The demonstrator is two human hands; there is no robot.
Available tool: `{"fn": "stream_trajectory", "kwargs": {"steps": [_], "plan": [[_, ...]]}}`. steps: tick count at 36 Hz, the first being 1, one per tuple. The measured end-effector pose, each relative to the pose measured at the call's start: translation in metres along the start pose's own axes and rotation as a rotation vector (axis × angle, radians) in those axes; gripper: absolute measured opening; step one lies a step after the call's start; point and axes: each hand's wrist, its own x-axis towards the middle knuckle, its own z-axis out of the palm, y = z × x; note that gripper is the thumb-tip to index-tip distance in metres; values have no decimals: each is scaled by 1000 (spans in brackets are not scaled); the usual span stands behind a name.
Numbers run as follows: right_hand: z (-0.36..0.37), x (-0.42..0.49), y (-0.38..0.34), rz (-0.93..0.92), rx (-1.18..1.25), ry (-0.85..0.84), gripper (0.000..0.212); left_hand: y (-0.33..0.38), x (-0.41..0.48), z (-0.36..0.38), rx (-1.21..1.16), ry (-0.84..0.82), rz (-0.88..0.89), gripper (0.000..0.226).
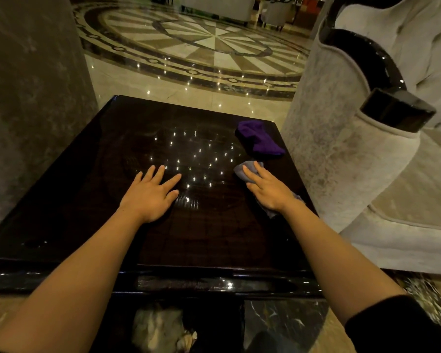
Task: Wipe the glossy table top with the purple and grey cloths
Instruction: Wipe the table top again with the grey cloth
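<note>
A dark glossy table top (92, 200) fills the middle of the head view and mirrors many small ceiling lights. My left hand (150, 194) lies flat on it near the centre, fingers spread, holding nothing. My right hand (269, 189) presses flat on a grey cloth (242, 170) near the table's right edge; the cloth shows beyond the fingertips and under the wrist. A crumpled purple cloth (261, 140) lies by itself at the far right corner, just beyond the grey one.
A pale upholstered armchair (341, 149) with black glossy trim stands tight against the table's right side. A grey marble column (31, 98) rises at the left. Polished patterned floor (201, 47) stretches beyond the far edge.
</note>
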Motion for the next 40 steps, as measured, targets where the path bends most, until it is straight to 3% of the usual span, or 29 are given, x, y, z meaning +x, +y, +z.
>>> {"fn": "stream_trajectory", "kwargs": {"steps": [24, 40], "plan": [[15, -64, -47, -193, -84, -31, 50, -1, -1, 1, -9, 8, -2, 52], [32, -97, -81, -224, -98, -42, 50, 2, -6, -2, -14, -2, 2, 51]]}}
